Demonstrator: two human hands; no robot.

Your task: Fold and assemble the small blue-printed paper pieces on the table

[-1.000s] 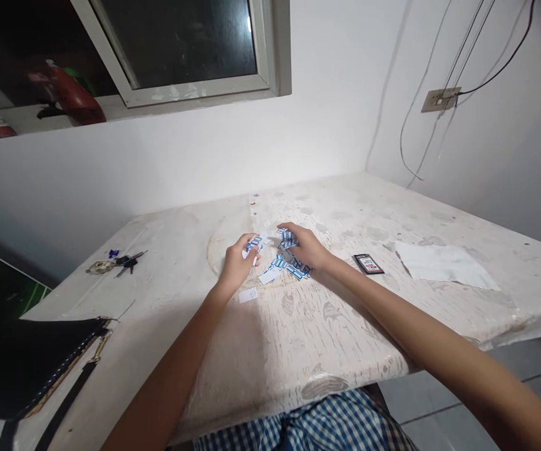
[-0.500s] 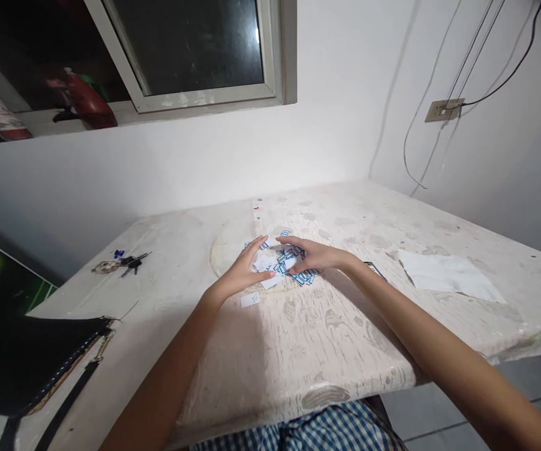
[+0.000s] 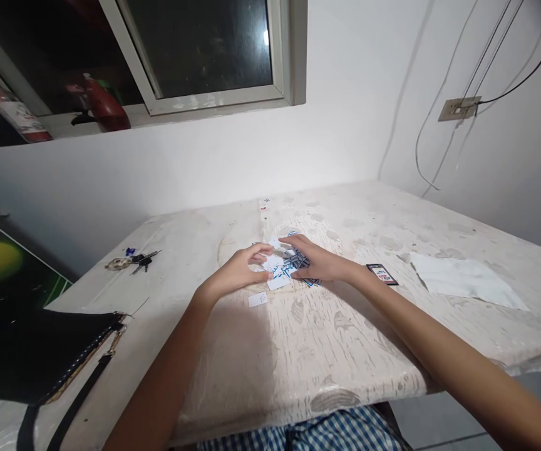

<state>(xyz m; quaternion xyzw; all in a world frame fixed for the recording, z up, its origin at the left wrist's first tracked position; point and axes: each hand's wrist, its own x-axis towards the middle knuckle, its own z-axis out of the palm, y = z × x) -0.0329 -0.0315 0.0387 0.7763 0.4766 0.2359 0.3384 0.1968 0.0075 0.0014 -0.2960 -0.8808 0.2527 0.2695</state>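
Observation:
A loose pile of small paper slips [image 3: 278, 283], white and blue-edged, lies in the middle of the table between my two hands. My left hand [image 3: 240, 269] curves around the pile's left side, its fingers bent and its thumb apart from them. On the other side my right hand [image 3: 315, 260] arches over the blue-edged slips, thumb and fingers spread. Both hands touch or nearly touch the slips; contact under the fingers is hidden. One white slip with writing [image 3: 258, 299] lies apart, just below my left hand.
A dark-framed card [image 3: 382, 274] lies beside my right forearm, with a white cloth [image 3: 468, 279] further right. Keys [image 3: 143, 260] sit at the left. A black bag [image 3: 45, 357] with a strap covers the near left. The wall and window [image 3: 205, 50] stand behind.
My left hand's fingers have bent inward more, toward the pile. My right hand stays around the slips. The whole view has shifted slightly, and the dark-framed card shows more fully.

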